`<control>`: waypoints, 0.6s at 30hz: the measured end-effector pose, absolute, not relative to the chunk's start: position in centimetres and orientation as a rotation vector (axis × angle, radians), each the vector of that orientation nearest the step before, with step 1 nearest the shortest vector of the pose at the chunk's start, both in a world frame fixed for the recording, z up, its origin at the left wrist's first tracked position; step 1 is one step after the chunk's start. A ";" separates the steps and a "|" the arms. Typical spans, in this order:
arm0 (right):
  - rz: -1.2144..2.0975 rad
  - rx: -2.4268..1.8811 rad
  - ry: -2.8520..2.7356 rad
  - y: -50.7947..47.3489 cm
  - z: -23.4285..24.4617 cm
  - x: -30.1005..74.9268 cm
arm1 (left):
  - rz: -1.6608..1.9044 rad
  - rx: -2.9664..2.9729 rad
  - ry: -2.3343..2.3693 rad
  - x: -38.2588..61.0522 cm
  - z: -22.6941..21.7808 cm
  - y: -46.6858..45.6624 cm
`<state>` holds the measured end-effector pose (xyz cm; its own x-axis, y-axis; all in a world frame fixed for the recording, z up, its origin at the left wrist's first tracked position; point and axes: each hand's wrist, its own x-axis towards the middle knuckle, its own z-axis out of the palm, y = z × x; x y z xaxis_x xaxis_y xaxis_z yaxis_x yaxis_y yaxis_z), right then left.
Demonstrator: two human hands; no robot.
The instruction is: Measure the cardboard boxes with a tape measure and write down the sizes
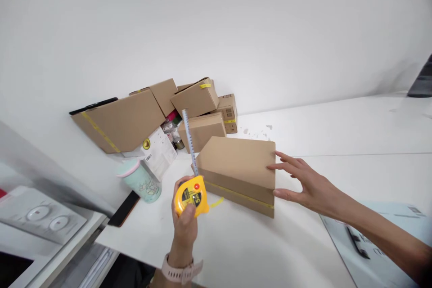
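My left hand (185,222) is closed around a yellow tape measure (191,195), whose blade (189,140) sticks up and away past the left end of a closed cardboard box (241,166). The box lies on the white table (236,247) with yellow tape along its front. My right hand (305,184) has its fingers spread, with the fingertips touching the box's right end. A pink watch sits on my left wrist.
A heap of cardboard boxes (141,114) leans against the wall at the back left, with a white carton and small items among them. A mint cup with a pink lid (139,180) stands left of the tape measure. A sheet with a black pen (356,243) lies at the right.
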<state>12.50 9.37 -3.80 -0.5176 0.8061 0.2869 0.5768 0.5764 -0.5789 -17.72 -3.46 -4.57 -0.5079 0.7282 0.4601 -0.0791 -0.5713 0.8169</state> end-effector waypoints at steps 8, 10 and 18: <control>0.422 -1.114 -2.264 9.0 -5.3 10.7 | 2.129 0.862 1.098 -24.1 -6.0 0.6; 0.409 -1.051 -2.257 9.0 -5.8 10.6 | 2.111 0.807 1.067 -24.7 -7.0 1.5; 0.248 -0.787 -2.099 10.9 -9.5 11.3 | 2.024 0.703 0.927 -23.9 -7.6 1.1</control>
